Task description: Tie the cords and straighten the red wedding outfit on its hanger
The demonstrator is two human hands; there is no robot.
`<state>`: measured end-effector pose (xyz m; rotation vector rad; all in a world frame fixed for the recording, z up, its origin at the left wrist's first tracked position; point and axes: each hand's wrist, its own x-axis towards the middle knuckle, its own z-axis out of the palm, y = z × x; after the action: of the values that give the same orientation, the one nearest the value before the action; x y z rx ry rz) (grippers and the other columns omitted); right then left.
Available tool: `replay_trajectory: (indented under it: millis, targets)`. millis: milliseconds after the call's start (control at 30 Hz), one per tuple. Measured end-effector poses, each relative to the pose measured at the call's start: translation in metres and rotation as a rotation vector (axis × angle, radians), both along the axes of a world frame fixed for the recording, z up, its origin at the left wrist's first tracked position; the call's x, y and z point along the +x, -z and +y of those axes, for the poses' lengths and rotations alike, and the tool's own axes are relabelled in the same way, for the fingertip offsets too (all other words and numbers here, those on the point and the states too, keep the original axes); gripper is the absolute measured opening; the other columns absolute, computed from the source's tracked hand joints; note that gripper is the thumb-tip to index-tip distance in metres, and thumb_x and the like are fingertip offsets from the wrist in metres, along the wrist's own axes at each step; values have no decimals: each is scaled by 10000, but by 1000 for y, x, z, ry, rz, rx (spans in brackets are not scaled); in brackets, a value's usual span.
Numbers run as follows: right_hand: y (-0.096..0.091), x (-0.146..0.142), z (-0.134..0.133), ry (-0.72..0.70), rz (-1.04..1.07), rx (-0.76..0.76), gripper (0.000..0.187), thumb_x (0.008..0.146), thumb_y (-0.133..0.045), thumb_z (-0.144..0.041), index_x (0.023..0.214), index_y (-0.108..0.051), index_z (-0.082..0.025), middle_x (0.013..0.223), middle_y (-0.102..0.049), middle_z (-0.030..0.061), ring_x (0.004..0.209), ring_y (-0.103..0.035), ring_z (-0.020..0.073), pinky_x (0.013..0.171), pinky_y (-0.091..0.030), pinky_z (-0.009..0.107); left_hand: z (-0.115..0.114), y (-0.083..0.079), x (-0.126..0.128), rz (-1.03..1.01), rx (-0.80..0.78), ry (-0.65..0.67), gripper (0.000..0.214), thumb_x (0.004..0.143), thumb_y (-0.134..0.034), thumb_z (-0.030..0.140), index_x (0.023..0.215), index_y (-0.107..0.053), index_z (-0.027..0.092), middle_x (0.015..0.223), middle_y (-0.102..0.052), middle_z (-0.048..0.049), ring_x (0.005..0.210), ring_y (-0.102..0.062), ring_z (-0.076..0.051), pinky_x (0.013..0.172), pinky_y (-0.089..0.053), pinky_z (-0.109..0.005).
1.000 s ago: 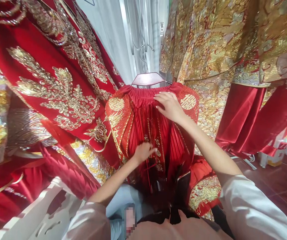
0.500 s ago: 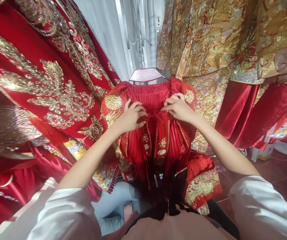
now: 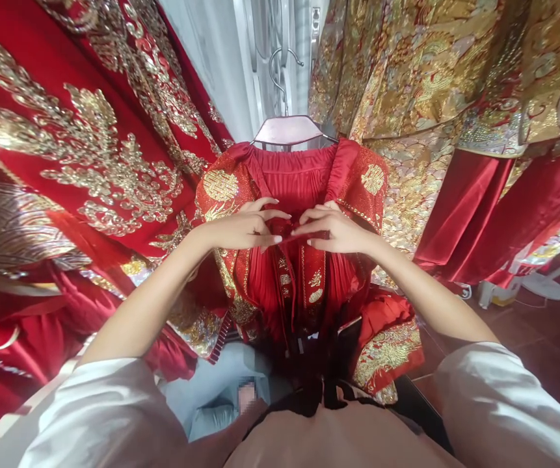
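A red costume (image 3: 292, 162) with a gathered neckline, pleats and gold-embroidered edges hangs in front of me on a pale padded hanger (image 3: 288, 130). At its chest, my left hand (image 3: 245, 225) is closed, thumb and fingertips pinching at a thin red tie cord (image 3: 288, 238). My right hand (image 3: 333, 229) faces it from the other side, its fingers bent together on the same cord. The two sets of fingertips almost meet. Exactly how the cord runs through the fingers is partly hidden. Below, the front panels and a gold-trimmed sleeve (image 3: 389, 348) hang down.
A red gown (image 3: 114, 156) with gold beading hangs close on the left. Gold brocade robes (image 3: 426, 84) with red satin beneath hang on the right. Behind the hanger's hook (image 3: 280, 71) are pale curtains and white rails. A pale stand base (image 3: 546, 286) rests on the tiled floor.
Both hands have come closer together over the chest of the costume, around the cord. The costume and hanger sit slightly higher in view.
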<state>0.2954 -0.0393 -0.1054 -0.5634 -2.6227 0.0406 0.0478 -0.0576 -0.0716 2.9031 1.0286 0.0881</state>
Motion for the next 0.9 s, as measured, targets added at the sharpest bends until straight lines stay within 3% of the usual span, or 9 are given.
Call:
replay_trajectory:
  millis: [133,267,333,400,467,533,600,733,900]
  targets:
    - [0,-1,-11,-20,-71,96,207,839,-520,-280,754,-695,-209,1039,-617,25,994,-468,195,907,-279,365,-8,-2,-4,51,1,-33,395,869,-502,472,687,-705,186,1423,-431,-27,1401,-94,-286,1117,-88,-499]
    - [-6,16,-3,101,-38,122,371,888,-487,-382,617,-648,-186,1025,-641,38,933,-488,185,897,-308,369,-11,-8,-8,71,-11,11,495,878,-489,462,505,-597,156,1350,-515,-34,1390,-167,-264,1111,-138,-432]
    - [-6,22,0,183,-20,152,439,880,-497,-433,538,-613,-183,1053,-652,42,942,-480,204,886,-314,388,-8,-7,-8,53,-24,17,500,897,-469,435,496,-569,153,1253,-591,-47,1348,-286,-242,1084,-200,-390]
    - [-1,19,-3,233,14,197,418,885,-492,-426,580,-646,-185,1071,-653,51,954,-473,223,873,-323,404,-1,0,-3,-12,26,-14,421,928,-429,394,639,-632,163,1194,-622,-63,1246,-437,-220,1023,-272,-365]
    - [11,4,-11,247,41,215,357,904,-461,-376,721,-700,-184,1011,-660,72,925,-492,223,847,-345,397,8,11,6,-62,146,-83,304,933,-432,371,915,-661,172,1187,-615,-89,1127,-532,-218,960,-310,-363]
    - [28,-16,-17,261,42,126,320,916,-437,-313,833,-712,-171,910,-665,80,869,-531,204,804,-382,358,18,25,18,-21,263,-186,373,876,-540,385,1165,-577,152,1172,-606,-129,1076,-548,-256,929,-318,-381]
    - [48,-35,-17,339,55,-49,287,912,-437,-259,908,-704,-155,879,-673,84,831,-577,189,765,-416,319,25,36,27,93,321,-271,495,806,-636,372,1223,-540,124,1100,-624,-146,1059,-539,-295,927,-312,-407]
    - [80,-55,-2,545,268,-270,271,888,-460,-224,1016,-673,-117,1000,-685,135,870,-635,204,789,-445,309,26,45,33,172,311,-281,208,867,-541,264,1000,-653,150,946,-652,-97,985,-553,-262,905,-313,-393]
    - [88,-59,3,403,655,-527,282,861,-487,-331,767,-668,-135,726,-685,55,646,-614,160,653,-438,265,19,45,25,3,235,-205,232,898,-450,192,874,-679,168,874,-648,-53,888,-543,-196,868,-317,-337]
